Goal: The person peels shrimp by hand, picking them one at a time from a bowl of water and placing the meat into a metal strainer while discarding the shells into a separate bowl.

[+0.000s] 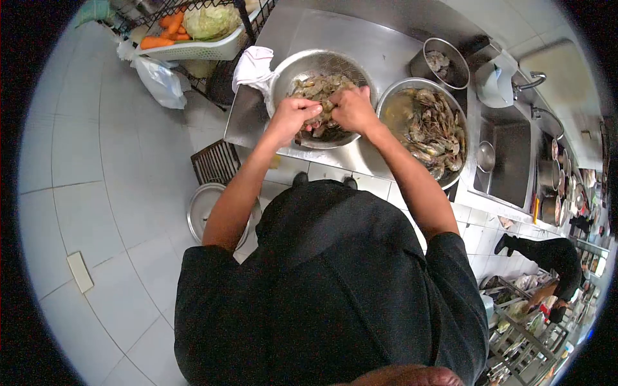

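Observation:
A metal colander with raw, greyish-brown shrimp in it stands on the steel counter. Over its near half, my left hand is closed, fingertips pinched on a shrimp. My right hand meets it from the other side, fingers bent and closed on the same shrimp, which they partly cover. To the right is a large metal bowl with cloudy liquid and more shrimp. Behind that bowl stands a smaller metal pot with pale greyish pieces inside, likely peeled shrimp.
Left of the colander, a white cloth hangs at the counter's edge. A rack holds a white basket of carrots and cabbage. A sink lies right. A round metal lid is low on the left. Another person bends over far right.

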The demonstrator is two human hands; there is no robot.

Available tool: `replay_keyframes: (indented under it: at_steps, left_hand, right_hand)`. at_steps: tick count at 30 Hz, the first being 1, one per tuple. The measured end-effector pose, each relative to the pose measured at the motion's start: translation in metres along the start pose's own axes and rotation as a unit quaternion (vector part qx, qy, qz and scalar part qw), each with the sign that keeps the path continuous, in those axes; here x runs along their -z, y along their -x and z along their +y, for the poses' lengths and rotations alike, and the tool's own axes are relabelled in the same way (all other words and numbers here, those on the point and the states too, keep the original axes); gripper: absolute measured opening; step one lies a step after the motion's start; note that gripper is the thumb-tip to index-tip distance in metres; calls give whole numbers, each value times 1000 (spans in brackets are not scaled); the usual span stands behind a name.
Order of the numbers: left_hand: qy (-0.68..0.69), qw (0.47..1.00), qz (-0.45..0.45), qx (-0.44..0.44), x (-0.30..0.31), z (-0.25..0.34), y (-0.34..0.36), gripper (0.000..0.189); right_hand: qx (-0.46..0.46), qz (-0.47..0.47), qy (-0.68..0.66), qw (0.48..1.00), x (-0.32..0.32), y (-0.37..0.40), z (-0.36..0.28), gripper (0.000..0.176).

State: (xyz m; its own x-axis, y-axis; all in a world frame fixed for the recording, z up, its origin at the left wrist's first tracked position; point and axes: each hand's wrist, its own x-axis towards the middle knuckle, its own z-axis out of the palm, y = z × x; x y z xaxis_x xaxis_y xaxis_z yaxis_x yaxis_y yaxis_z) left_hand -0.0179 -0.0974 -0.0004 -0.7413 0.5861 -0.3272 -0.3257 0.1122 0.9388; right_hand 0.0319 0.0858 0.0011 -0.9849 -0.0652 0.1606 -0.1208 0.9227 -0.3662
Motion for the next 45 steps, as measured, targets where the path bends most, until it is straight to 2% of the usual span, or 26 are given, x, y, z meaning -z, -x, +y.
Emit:
replay_keyframes:
  at_steps: [2,4,6,8,11,12,14,15,16,18,20,21,22,23,24,25,26,27,29,30,32,35,39,45]
  left_hand:
    - [-31,996,-59,65,14,1,-2,20]
    - [-36,994,-35,95,12,2,3,20]
    - [-27,995,6,96,11,1,8,21]
    - [21,998,11,57,15,-10,4,22]
    - [120,992,31,24,9,-10,2,24]
    - [157,987,42,16,8,-7,3,25]
    - [193,980,44,8,8,-8,0,27]
    - [212,976,50,3,6,-11,-2,27]
    - [230,972,52,-2,2,-12,-4,28]
    - [248,966,70,-4,-13,-11,-4,21]
    - [201,977,68,-25,-24,-16,-5,18]
    - [156,981,111,7,-31,-11,-3,16]
    - [166,979,121,-11,-35,-19,-9,17]
    - [184,973,130,-44,-37,-36,-18,22]
    - [199,970,124,-59,-51,-16,-6,22]
    - [214,965,140,-52,-53,-20,-8,26]
    - [227,965,118,-60,-54,-30,-15,30]
    - [224,965,122,-56,-58,-20,-13,32]
    - [162,979,110,-59,-65,-9,-10,36]
    - [153,977,138,-52,-72,-4,-8,37]
    - [145,977,153,-36,-72,-3,-7,37]
    - [111,978,173,-32,-73,-1,-7,37]
    - [139,974,178,-26,-56,-25,-28,37]
    - [151,971,184,-32,-39,-42,-42,34]
  right_hand:
    - [21,-12,59,998,5,-6,1,19]
    - [22,-35,119,992,10,-19,5,19]
    - [-2,8,72,997,12,-30,8,22]
    - [-25,37,21,999,23,-37,2,20]
    - [-5,167,87,982,8,-39,6,22]
    - [-60,83,32,994,13,-39,4,23]
    - [-167,-86,-75,979,26,-32,-3,29]
    - [-185,-109,-222,951,18,-25,-1,29]
    - [-198,-126,-364,902,7,-17,0,30]
    - [-167,-95,-365,911,13,-2,-16,31]
    - [-159,34,-279,947,-2,5,-22,27]
    - [-144,89,-290,942,-19,7,-16,23]
    - [-157,42,-181,970,-9,8,-20,18]
    - [-168,88,-205,960,-32,7,-11,14]
    - [-166,105,-206,959,-30,9,-16,15]
    - [-148,110,-250,950,-12,15,-26,16]
    - [-173,74,-239,953,-17,13,-24,16]
    - [-161,104,-178,965,-50,7,-11,17]
    - [-163,127,-185,961,-36,11,-20,19]
    - [-150,142,-188,960,-31,11,-23,18]
    - [-139,147,-187,961,-12,19,-32,19]
    - [-119,160,-169,965,-35,13,-22,18]
    - [-133,135,-161,969,-28,13,-27,18]
    - [-88,184,-142,969,-32,6,-28,19]
